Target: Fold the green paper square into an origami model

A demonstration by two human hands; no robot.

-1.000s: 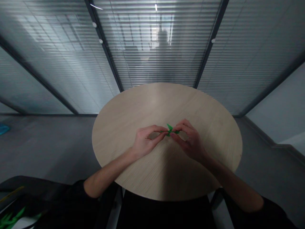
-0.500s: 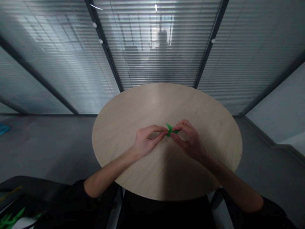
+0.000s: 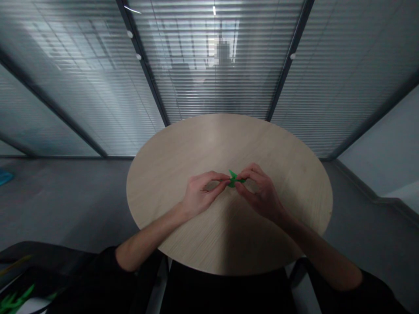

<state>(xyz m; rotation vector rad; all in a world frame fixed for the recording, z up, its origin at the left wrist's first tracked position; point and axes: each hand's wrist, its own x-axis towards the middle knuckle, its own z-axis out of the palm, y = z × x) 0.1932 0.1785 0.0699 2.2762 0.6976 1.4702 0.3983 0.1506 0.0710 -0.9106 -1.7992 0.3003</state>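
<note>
Though dim, pale table near blinds

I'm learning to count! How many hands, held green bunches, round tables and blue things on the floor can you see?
Left hand and right hand: 2
Held green bunch: 1
Round table: 1
Blue thing: 1
Total: 5

Small green piece, pointed tip showing, pinched by left fingers and right fingers, partly hidden
</note>
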